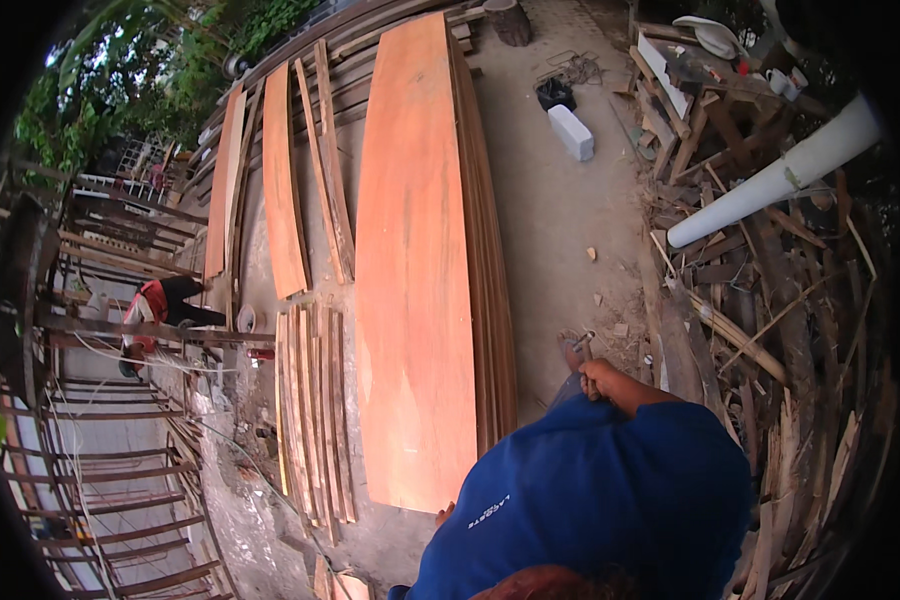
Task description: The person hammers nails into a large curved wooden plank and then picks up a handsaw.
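A tall stack of long plywood sheets (415, 250) lies in front of me, its reddish-brown top sheet showing and the layered edges visible along the right side. At the near right corner of the top sheet, the fingers of my left hand (445, 513) are curled against the edge; my blue shirt hides the rest of that hand. My right hand (598, 381) is closed around the handle of a hammer (586, 346), held low to the right of the stack with its head upward. Just beyond the hammer, part of my foot (572, 354) shows on the ground.
Left of the stack lie wooden strips (315, 420) and narrower plywood pieces (283, 190). Another person (160, 305) bends over by a wooden framework (120, 470) at the left. Scrap timber (790, 330) and a white pipe (770, 175) fill the right. A white block (570, 133) sits farther back.
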The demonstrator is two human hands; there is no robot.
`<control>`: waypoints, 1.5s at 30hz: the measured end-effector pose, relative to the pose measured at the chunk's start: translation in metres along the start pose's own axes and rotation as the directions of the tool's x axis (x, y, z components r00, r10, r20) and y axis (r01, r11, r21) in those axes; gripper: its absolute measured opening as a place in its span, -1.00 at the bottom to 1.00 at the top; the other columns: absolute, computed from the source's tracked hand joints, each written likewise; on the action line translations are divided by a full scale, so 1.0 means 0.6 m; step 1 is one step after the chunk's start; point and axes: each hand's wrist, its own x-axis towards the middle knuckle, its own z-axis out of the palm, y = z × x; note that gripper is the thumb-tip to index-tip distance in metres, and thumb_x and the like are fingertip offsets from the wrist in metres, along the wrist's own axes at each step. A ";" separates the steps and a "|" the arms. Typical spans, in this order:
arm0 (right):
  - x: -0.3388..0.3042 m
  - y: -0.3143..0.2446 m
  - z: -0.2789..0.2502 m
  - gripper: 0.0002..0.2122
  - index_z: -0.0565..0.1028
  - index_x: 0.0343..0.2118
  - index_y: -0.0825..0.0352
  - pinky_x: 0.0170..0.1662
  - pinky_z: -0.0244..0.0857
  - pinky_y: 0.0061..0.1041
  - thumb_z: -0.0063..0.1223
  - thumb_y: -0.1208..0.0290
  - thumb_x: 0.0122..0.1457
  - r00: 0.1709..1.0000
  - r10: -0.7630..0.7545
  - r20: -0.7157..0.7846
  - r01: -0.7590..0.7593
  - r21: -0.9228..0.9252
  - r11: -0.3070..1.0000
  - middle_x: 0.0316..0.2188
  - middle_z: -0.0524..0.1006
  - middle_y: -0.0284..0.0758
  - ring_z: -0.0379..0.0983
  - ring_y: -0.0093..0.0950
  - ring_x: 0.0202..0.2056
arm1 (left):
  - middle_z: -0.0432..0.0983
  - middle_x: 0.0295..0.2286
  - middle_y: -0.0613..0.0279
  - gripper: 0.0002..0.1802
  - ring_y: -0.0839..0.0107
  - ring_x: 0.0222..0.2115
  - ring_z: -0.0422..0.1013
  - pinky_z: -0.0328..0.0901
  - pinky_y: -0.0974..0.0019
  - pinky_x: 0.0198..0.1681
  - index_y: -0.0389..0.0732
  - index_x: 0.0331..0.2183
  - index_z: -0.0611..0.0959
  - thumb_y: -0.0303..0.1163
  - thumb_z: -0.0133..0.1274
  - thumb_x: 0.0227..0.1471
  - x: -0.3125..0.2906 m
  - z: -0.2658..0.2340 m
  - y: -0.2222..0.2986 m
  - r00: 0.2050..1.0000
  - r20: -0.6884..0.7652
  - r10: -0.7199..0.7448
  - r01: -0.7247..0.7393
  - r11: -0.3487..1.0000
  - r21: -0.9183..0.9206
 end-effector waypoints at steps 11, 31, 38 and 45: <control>-0.029 -0.291 -0.066 -0.86 0.44 -0.45 0.49 -0.67 0.28 -0.27 0.07 0.49 0.13 0.986 -0.167 -0.003 0.154 -0.360 0.920 -0.68 0.41 -0.21 0.36 -0.33 -0.71 | 0.50 -0.03 -0.28 -0.16 -0.09 0.06 0.40 0.28 0.05 0.13 -0.47 0.03 0.53 0.06 0.24 -0.06 -0.018 0.123 0.472 0.808 -0.209 0.550 -0.436 0.798 0.417; 0.129 -0.387 -0.283 -0.81 0.52 -0.33 0.43 -0.48 0.34 -0.12 0.05 0.38 0.13 0.916 -0.386 -0.108 0.190 -0.731 0.656 -0.57 0.53 0.01 0.48 -0.08 -0.57 | 0.37 0.08 -0.29 -0.27 -0.12 0.12 0.29 0.23 -0.01 0.18 -0.45 0.04 0.50 -0.07 0.21 -0.01 -0.067 0.376 1.366 0.126 -0.053 0.991 -0.830 0.134 0.542; 0.068 -0.638 -0.190 -0.73 0.47 -0.17 0.43 -0.34 0.36 -0.09 0.03 0.32 0.17 0.894 -0.389 -0.222 0.090 -0.762 0.642 -0.46 0.54 0.06 0.49 -0.01 -0.42 | 0.33 0.13 -0.12 -0.24 -0.03 0.15 0.24 0.24 -0.03 0.15 -0.34 0.09 0.43 -0.10 0.24 -0.05 -0.034 0.494 1.798 0.074 -0.076 0.994 -0.813 0.104 0.572; 0.067 -0.822 -0.103 -0.63 0.43 -0.02 0.42 -0.20 0.37 -0.06 0.00 0.26 0.21 0.870 -0.433 -0.236 0.077 -0.803 0.592 -0.35 0.55 0.10 0.50 0.06 -0.26 | 0.28 0.17 -0.09 -0.25 -0.01 0.16 0.23 0.21 -0.05 0.15 -0.32 0.09 0.42 -0.12 0.24 -0.06 -0.017 0.568 2.088 0.108 -0.083 0.991 -0.772 0.136 0.621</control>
